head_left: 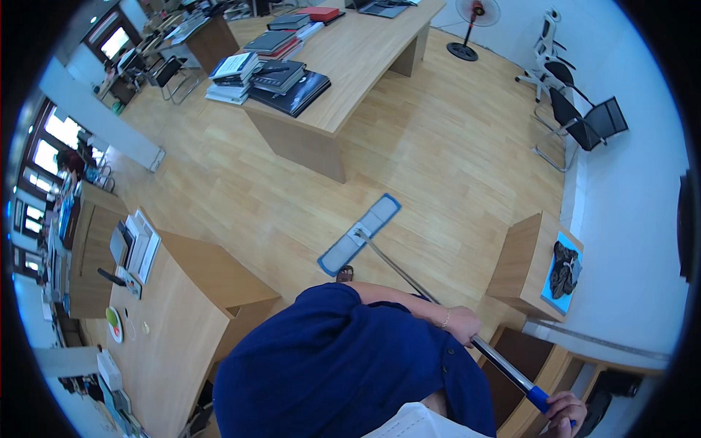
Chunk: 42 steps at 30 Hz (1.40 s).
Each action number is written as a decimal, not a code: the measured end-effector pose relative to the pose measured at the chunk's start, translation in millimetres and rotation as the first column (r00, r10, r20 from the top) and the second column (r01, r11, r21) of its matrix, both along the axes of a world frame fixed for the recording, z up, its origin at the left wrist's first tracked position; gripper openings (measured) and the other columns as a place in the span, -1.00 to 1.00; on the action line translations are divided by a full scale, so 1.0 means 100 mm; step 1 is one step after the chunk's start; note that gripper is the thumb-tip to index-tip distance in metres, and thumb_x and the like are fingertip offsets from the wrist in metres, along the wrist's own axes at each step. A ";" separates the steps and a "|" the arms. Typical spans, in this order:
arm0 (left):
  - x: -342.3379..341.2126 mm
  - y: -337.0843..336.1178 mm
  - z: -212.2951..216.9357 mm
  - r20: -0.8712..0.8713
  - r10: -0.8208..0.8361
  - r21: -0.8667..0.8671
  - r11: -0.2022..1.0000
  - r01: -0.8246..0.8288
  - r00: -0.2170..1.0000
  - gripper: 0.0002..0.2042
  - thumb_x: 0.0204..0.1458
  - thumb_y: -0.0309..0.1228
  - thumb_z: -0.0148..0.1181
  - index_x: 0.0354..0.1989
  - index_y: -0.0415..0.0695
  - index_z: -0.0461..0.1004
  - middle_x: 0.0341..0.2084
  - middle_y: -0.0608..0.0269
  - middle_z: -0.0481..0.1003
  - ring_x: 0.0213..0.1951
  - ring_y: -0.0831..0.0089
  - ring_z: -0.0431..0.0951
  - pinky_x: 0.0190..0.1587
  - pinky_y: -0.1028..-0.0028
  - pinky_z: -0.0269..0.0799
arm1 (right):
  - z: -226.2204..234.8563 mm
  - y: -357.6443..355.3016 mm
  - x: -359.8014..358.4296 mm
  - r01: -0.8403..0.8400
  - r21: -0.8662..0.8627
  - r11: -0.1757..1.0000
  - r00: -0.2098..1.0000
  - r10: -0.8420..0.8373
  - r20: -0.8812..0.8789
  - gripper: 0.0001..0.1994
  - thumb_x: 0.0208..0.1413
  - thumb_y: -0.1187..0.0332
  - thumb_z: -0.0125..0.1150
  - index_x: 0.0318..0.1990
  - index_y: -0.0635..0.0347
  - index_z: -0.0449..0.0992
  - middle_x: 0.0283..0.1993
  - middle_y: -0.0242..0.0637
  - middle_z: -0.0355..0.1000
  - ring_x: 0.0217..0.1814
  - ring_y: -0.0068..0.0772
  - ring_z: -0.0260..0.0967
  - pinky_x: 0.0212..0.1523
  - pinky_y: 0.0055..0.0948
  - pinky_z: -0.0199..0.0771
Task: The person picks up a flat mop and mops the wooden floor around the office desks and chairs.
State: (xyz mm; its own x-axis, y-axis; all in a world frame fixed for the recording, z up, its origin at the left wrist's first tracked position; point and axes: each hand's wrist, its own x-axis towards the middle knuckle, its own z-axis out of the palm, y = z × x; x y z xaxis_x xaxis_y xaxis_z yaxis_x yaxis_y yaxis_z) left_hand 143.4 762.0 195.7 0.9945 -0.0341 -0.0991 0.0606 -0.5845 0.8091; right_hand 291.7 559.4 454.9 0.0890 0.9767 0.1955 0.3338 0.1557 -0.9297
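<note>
The mop head [359,233] lies flat on the floor [453,168], in the middle of the frame. Mopping looks to be going on, but I can't tell how much floor is done or left. It is long and pale grey, with a fuzzy blue edge. The left hand [461,325] has its grip wrapped round the pole [504,363]. The right hand [565,412], lower right, has its grip curled round the blue end [539,398].

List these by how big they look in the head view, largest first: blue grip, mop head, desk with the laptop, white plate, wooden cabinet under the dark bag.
1. Desk
2. Wooden cabinet
3. Mop head
Unranked, smallest: blue grip and white plate look alike; the grip is nearer and partly covered.
</note>
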 end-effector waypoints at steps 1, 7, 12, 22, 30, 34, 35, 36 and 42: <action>-0.03 -0.02 0.03 0.000 -0.023 -0.002 1.000 0.023 1.000 -0.84 -0.32 -0.29 0.19 -0.63 -0.11 0.54 -0.64 0.01 0.47 -0.49 0.02 0.50 -0.44 0.16 0.39 | 0.03 -0.05 -0.06 -0.012 0.043 0.999 1.000 0.012 0.004 -0.64 0.10 0.22 0.03 -0.67 0.22 0.30 -0.65 -0.14 0.30 -0.53 -0.24 0.29 -0.20 -0.06 0.36; -0.32 0.06 0.06 0.042 -0.044 0.035 0.998 0.042 0.998 -0.87 -0.35 -0.32 0.18 -0.63 -0.08 0.53 -0.64 0.05 0.48 -0.49 0.04 0.50 -0.45 0.16 0.39 | 0.05 -0.21 -0.33 -0.009 0.055 0.998 0.999 0.007 0.041 -0.67 -0.12 0.18 0.14 -0.76 0.16 0.36 -0.67 -0.21 0.39 -0.43 -0.23 0.39 -0.27 -0.34 0.41; -0.66 0.34 -0.08 0.077 0.038 0.156 0.986 -0.049 0.996 -0.88 -0.35 -0.31 0.18 -0.64 -0.06 0.54 -0.63 0.06 0.49 -0.48 0.07 0.52 -0.44 0.17 0.42 | 0.17 0.29 -1.14 0.055 0.107 0.993 0.989 -0.069 0.131 -0.65 0.14 0.28 -0.03 -0.66 0.21 0.25 -0.66 -0.18 0.26 -0.51 -0.23 0.29 -0.28 -0.12 0.37; -1.03 1.27 -0.91 0.125 0.269 0.422 0.857 -0.297 0.955 -0.82 -0.19 -0.25 0.12 -0.73 0.00 0.44 -0.64 0.19 0.46 -0.42 0.21 0.48 -0.29 0.21 0.22 | -1.08 0.87 -1.91 0.483 0.010 0.876 0.871 -0.479 -0.113 -0.71 -0.15 0.27 0.13 -0.73 0.28 0.36 -0.63 -0.17 0.40 -0.28 -0.11 0.44 -0.18 -0.26 0.38; -0.69 0.91 -0.94 0.006 0.171 0.465 0.872 -0.154 0.985 -0.87 -0.19 -0.26 0.12 -0.63 0.02 0.53 -0.59 0.23 0.49 -0.39 0.27 0.50 -0.28 0.23 0.20 | -1.17 0.37 -1.71 0.561 -0.010 0.828 0.817 -0.556 -0.153 -0.77 -0.18 0.35 0.10 -0.74 0.29 0.36 -0.65 -0.19 0.38 -0.35 -0.16 0.42 -0.21 -0.29 0.38; -0.25 0.29 -0.50 -0.177 -0.150 0.285 0.938 0.196 0.973 -0.87 -0.21 -0.32 0.11 -0.57 -0.04 0.55 -0.56 0.14 0.52 -0.39 0.16 0.54 -0.36 0.18 0.32 | -0.88 -0.35 -1.45 0.641 0.038 0.767 0.764 -0.632 -0.132 -0.78 -0.19 0.38 0.05 -0.76 0.26 0.36 -0.70 -0.20 0.35 -0.41 -0.20 0.42 -0.25 -0.31 0.40; -0.12 0.07 -0.51 -0.170 -0.190 0.241 0.943 0.228 0.967 -0.86 -0.22 -0.32 0.10 -0.56 -0.08 0.55 -0.55 0.09 0.53 -0.40 0.10 0.54 -0.38 0.15 0.37 | -0.80 -0.55 -1.39 0.655 0.065 0.753 0.753 -0.642 -0.146 -0.78 -0.19 0.39 0.03 -0.77 0.25 0.35 -0.72 -0.21 0.34 -0.43 -0.21 0.41 -0.26 -0.31 0.40; 0.02 -0.13 -0.48 -0.145 -0.271 0.222 0.928 0.298 0.952 -0.84 -0.22 -0.32 0.09 -0.55 -0.10 0.55 -0.55 0.04 0.52 -0.41 0.05 0.53 -0.38 0.15 0.39 | -0.70 -0.75 -1.34 0.684 0.069 0.726 0.729 -0.678 -0.091 -0.71 -0.11 0.33 0.02 -0.79 0.20 0.29 -0.74 -0.24 0.29 -0.48 -0.26 0.36 -0.28 -0.32 0.38; 0.64 -1.14 -0.27 -0.012 -0.500 0.136 0.857 0.496 0.866 -0.81 -0.20 -0.28 0.10 -0.60 -0.13 0.53 -0.55 0.01 0.51 -0.42 0.03 0.52 -0.37 0.14 0.42 | -0.31 -1.58 -1.03 0.539 0.360 0.761 0.835 -0.537 -0.117 -0.65 0.16 0.29 -0.05 -0.65 0.24 0.23 -0.67 -0.22 0.21 -0.50 -0.21 0.28 -0.32 -0.16 0.35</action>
